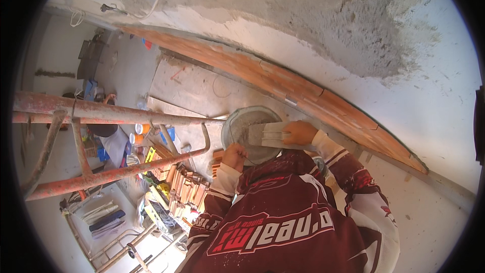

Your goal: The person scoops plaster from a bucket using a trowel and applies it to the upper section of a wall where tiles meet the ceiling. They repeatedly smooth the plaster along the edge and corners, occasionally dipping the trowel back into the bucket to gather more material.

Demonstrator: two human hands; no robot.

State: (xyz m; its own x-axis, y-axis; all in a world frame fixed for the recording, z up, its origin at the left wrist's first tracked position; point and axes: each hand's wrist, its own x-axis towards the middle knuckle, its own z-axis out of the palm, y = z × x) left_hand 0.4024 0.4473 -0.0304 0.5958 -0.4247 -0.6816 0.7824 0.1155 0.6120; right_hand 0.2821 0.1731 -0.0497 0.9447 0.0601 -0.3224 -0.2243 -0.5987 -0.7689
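Observation:
In the middle of the view stands a round grey bucket (pixel 227 134) with grey mortar-like material (pixel 244 120) inside. My right hand (pixel 299 133) is closed on a pale, rectangular plastering float (pixel 268 135), and its far end reaches over the bucket's mouth. At the near left side of the bucket, my left hand (pixel 234 156) has its fingers curled at the thin wire bail handle (pixel 251 161), seemingly gripping it. Both forearms wear maroon and white sleeves.
Rusty red scaffold pipes (pixel 106 174) cross the left side, ending close to the bucket. Ahead rises a wall (pixel 303 15) partly coated with grey plaster, above a strip of exposed orange brick (pixel 283 82). Stacked brick pieces (pixel 187 192) and orange-white containers (pixel 136 138) lie lower left.

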